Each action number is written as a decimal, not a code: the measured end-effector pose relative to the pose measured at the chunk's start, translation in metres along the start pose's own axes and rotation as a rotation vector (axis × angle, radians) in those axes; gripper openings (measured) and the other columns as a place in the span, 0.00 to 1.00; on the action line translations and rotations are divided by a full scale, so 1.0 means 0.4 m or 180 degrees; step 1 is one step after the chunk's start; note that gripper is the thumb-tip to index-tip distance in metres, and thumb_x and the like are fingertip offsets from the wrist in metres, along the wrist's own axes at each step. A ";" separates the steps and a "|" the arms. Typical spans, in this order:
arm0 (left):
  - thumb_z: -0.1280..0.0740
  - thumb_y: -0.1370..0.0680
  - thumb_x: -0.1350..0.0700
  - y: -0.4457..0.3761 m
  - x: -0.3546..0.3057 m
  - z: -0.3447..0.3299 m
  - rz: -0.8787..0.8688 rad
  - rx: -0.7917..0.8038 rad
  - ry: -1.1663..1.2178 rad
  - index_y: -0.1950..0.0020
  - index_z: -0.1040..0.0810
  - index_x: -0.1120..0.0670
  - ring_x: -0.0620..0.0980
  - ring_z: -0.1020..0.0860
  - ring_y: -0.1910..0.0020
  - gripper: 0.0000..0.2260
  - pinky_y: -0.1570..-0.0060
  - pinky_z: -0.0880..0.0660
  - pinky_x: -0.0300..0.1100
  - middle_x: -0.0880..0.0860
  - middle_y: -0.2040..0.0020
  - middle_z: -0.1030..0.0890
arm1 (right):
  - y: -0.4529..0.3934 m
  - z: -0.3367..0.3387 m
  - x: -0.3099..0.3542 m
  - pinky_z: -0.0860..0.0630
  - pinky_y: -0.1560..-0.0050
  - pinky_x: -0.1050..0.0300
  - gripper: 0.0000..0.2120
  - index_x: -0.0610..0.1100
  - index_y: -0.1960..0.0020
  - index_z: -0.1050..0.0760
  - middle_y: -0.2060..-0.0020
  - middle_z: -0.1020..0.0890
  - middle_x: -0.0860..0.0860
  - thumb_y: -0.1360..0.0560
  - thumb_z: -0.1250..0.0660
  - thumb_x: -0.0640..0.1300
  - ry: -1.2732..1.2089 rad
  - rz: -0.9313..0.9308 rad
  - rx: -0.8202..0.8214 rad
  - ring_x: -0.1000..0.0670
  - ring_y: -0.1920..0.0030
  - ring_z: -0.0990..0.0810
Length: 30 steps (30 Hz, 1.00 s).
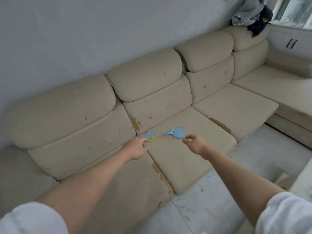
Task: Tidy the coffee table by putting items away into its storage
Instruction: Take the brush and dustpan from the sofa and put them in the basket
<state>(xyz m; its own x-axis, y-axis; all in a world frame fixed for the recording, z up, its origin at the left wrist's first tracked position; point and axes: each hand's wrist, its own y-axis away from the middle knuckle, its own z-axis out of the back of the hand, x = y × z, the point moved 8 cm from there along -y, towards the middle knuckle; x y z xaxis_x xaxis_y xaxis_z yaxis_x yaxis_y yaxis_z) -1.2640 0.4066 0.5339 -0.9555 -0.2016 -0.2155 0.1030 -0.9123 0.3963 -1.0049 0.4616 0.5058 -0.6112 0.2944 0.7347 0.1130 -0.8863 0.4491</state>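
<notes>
A small blue brush with yellow bristles [151, 136] lies on a seat cushion of the beige sofa [185, 152]. Just right of it lies a small blue dustpan [176, 132], handle pointing left. My left hand [135, 148] hovers just below the brush, fingers loosely curled, holding nothing. My right hand [195, 144] reaches toward the dustpan's near right edge, thumb and fingers apart, holding nothing. The coffee table is mostly out of view.
The long sectional sofa runs along a grey wall and turns at the right. Crumpled clothes [253, 16] sit on its far backrest. White cabinets [290, 43] stand at the far right. Pale tiled floor [211, 208] lies in front. A pale furniture edge [302, 183] shows at right.
</notes>
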 end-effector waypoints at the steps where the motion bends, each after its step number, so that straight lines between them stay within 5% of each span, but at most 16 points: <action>1: 0.43 0.19 0.47 -0.072 -0.007 0.011 -0.0049 0.0015 0.0021 0.28 0.30 0.47 0.56 0.28 0.33 0.20 0.37 0.28 0.49 0.55 0.30 0.27 | -0.060 0.008 0.004 0.30 0.48 0.57 0.20 0.43 0.33 0.26 0.39 0.22 0.44 0.21 0.36 0.53 -0.0025 -0.0045 -0.0013 0.48 0.48 0.25; 8: 0.43 0.19 0.53 -0.537 0.002 -0.048 0.0260 0.0150 0.0522 0.29 0.29 0.47 0.56 0.21 0.42 0.19 0.49 0.27 0.42 0.56 0.36 0.21 | -0.491 -0.036 -0.044 0.26 0.42 0.52 0.21 0.34 0.38 0.24 0.40 0.20 0.38 0.20 0.38 0.51 0.0052 -0.0355 0.0232 0.41 0.42 0.21; 14: 0.43 0.19 0.56 -0.932 0.060 -0.145 0.0340 0.0139 0.0389 0.28 0.28 0.48 0.56 0.23 0.39 0.19 0.43 0.26 0.45 0.56 0.34 0.23 | -0.891 -0.151 -0.124 0.25 0.49 0.53 0.18 0.35 0.42 0.23 0.49 0.19 0.42 0.21 0.37 0.49 0.0186 -0.0475 0.0424 0.42 0.49 0.20; 19: 0.41 0.19 0.54 -1.201 0.166 -0.329 0.0476 0.0299 0.0476 0.28 0.28 0.49 0.55 0.23 0.39 0.18 0.42 0.27 0.43 0.55 0.32 0.23 | -1.150 -0.319 -0.295 0.33 0.59 0.57 0.19 0.44 0.67 0.33 0.67 0.30 0.49 0.21 0.38 0.52 0.0676 -0.0581 0.0579 0.48 0.64 0.29; 21: 0.42 0.19 0.57 -1.290 0.206 -0.405 0.0427 0.0355 0.0472 0.28 0.29 0.49 0.55 0.24 0.38 0.19 0.40 0.27 0.44 0.54 0.31 0.25 | -1.230 -0.382 -0.350 0.30 0.54 0.56 0.14 0.42 0.50 0.24 0.55 0.22 0.46 0.21 0.38 0.52 0.0589 -0.0600 0.0585 0.45 0.55 0.22; 23: 0.42 0.20 0.60 -1.379 0.252 -0.488 0.0298 0.0441 0.0315 0.27 0.31 0.48 0.54 0.26 0.34 0.21 0.37 0.29 0.45 0.53 0.29 0.27 | -1.324 -0.435 -0.389 0.27 0.47 0.55 0.21 0.41 0.31 0.30 0.41 0.23 0.42 0.21 0.39 0.50 0.0658 -0.0459 0.0406 0.42 0.44 0.22; 30: 0.39 0.25 0.69 -1.613 0.351 -0.672 -0.0359 0.0692 -0.0675 0.20 0.44 0.47 0.51 0.37 0.25 0.37 0.29 0.36 0.46 0.48 0.20 0.42 | -1.563 -0.582 -0.412 0.26 0.44 0.48 0.35 0.55 0.21 0.49 0.20 0.57 0.50 0.24 0.44 0.38 0.1820 0.0226 0.0556 0.41 0.32 0.26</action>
<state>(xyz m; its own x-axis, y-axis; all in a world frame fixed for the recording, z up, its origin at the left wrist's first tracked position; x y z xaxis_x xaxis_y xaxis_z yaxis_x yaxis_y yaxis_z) -1.3901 0.8710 0.0080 -0.9962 -0.0037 -0.0872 -0.0465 -0.8225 0.5669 -1.1570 0.8840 -0.0143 -0.9164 -0.0453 0.3978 0.2664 -0.8107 0.5214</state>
